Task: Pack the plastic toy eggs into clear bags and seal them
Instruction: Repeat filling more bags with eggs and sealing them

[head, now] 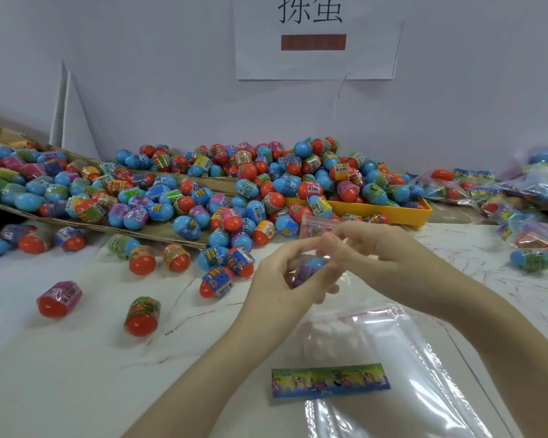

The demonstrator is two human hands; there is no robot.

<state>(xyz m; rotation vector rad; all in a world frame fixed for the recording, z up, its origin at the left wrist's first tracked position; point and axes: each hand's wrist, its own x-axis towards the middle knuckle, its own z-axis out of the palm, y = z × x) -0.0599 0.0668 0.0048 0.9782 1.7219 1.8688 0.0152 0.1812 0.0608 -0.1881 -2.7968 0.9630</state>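
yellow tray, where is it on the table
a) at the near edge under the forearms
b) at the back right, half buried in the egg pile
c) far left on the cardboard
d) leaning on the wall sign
b: the yellow tray sits at the back right, beyond both hands, with the pile of toy eggs heaped over its left part.

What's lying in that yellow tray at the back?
The yellow tray holds a heap of plastic toy eggs, blue and red ends with printed wrappers. They cover its floor, so anything beneath stays hidden.
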